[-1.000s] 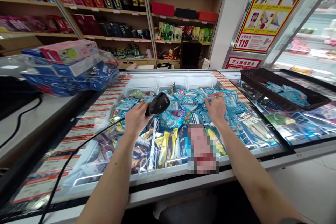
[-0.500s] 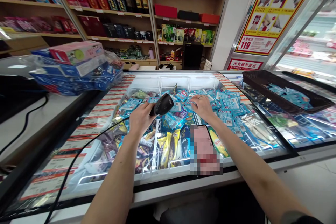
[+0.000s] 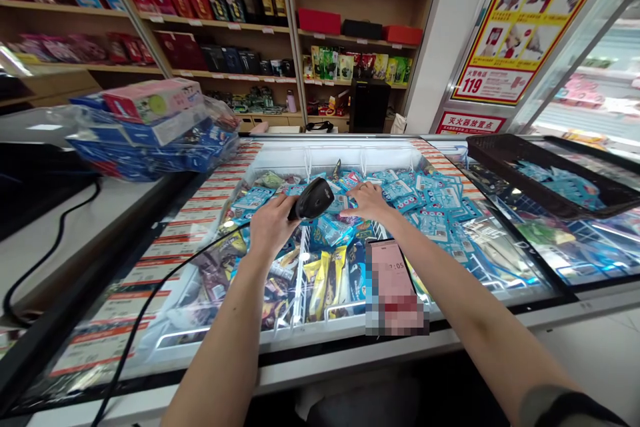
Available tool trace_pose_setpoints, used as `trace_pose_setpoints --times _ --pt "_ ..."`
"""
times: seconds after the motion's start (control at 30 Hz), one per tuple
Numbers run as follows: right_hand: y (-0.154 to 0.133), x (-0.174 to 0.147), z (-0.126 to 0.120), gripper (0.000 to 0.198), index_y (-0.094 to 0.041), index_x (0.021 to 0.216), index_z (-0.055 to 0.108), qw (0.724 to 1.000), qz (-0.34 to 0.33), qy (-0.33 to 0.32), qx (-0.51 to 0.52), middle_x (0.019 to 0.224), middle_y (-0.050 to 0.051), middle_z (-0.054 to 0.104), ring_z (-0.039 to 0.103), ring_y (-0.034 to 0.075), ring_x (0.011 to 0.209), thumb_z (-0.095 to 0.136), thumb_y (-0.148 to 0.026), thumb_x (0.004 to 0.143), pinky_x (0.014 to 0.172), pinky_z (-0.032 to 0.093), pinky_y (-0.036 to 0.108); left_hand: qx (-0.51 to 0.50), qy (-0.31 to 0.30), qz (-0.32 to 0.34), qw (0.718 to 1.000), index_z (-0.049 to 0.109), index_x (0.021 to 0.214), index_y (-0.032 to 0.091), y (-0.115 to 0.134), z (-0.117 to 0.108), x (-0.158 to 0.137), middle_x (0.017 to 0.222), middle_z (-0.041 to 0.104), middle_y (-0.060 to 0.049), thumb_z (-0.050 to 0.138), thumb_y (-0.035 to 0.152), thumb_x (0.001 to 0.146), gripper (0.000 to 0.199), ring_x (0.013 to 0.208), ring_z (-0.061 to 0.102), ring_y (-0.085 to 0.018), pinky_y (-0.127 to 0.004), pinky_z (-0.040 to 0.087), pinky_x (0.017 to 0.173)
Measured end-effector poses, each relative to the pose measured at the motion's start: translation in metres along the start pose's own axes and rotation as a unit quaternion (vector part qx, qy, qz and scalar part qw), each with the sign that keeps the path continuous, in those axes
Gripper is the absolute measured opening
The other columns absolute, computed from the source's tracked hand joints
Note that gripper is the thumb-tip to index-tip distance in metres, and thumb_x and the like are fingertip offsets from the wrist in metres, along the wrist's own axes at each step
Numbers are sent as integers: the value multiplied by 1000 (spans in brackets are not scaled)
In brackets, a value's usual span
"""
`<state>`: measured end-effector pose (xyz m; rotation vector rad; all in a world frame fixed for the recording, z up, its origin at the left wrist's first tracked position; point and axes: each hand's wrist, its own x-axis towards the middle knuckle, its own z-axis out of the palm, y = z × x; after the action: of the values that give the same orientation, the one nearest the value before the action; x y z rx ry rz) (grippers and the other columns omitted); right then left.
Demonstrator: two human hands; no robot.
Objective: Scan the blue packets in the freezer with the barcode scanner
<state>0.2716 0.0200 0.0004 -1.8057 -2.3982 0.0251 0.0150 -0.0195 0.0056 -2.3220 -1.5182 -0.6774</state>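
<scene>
Jutting from the left fingers [image 3: 283, 203] toward the right hand [image 3: 371, 203], black scanner [image 3: 315, 199].

There is one left hand [image 3: 270, 225], one right hand [image 3: 371, 201], one scanner [image 3: 314, 199], one phone [image 3: 395, 287], one dark tray [image 3: 495, 157]. One big sign [image 3: 531, 23] and one small sign [image 3: 470, 123]. A shelf [image 3: 341, 38] has two red boxes [image 3: 319, 21] and one black box [image 3: 361, 29]. Too many blue packets [image 3: 435, 200] to count.
</scene>
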Motion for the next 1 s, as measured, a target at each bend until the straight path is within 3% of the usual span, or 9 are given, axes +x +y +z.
trace_pose_setpoints --times 0.2,0.37,0.47,0.53,0.8,0.9,1.0 --pt "2 8 -2 77 -25 123 55 1000 8 -21 8 126 12 54 40 33 119 65 -71 62 94 31 48 5 2 0 1000 58 111 24 0 -1 0 97 64 -6 54 34 82 31 93 60 -24 -30 39 65" --pt "1 11 -1 64 -27 106 62 999 13 -2 36 118 9 57 43 32 115 73 -65 56 93 33 49 5 -1 5 1000 59 110 23 0 -2 0 96 64 -6 54 33 81 31 93 60 -25 -30 40 64" --pt "2 10 2 74 -25 117 57 999 9 17 40 120 10 56 44 32 115 72 -65 57 95 32 51 6 -3 5 1000 59 110 23 2 -3 0 96 65 -7 54 33 81 32 93 60 -25 -30 40 65" --pt "4 10 2 78 -26 122 55 999 2 9 38 124 11 54 42 34 117 70 -67 58 95 31 53 7 -2 8 1000 58 110 23 3 -3 1 96 65 -7 55 34 80 32 93 60 -25 -30 41 64" --pt "5 23 -1 76 -24 107 60 998 25 -40 48 118 12 56 42 36 119 75 -67 48 94 34 53 7 -8 16 1000 58 111 24 3 -2 1 93 64 -6 54 29 80 31 89 61 -24 -29 39 63" --pt "2 19 0 82 -19 108 54 998 34 6 53 113 12 57 45 35 115 77 -65 45 94 34 51 7 -2 18 1000 58 111 24 2 0 1 96 65 -6 55 29 79 32 90 60 -24 -29 39 63" --pt "0 8 2 78 -18 113 47 994 19 85 73 110 9 60 51 31 109 79 -54 52 94 34 47 8 0 22 1000 58 111 24 3 1 1 97 64 -6 56 30 79 32 92 60 -25 -30 38 63"
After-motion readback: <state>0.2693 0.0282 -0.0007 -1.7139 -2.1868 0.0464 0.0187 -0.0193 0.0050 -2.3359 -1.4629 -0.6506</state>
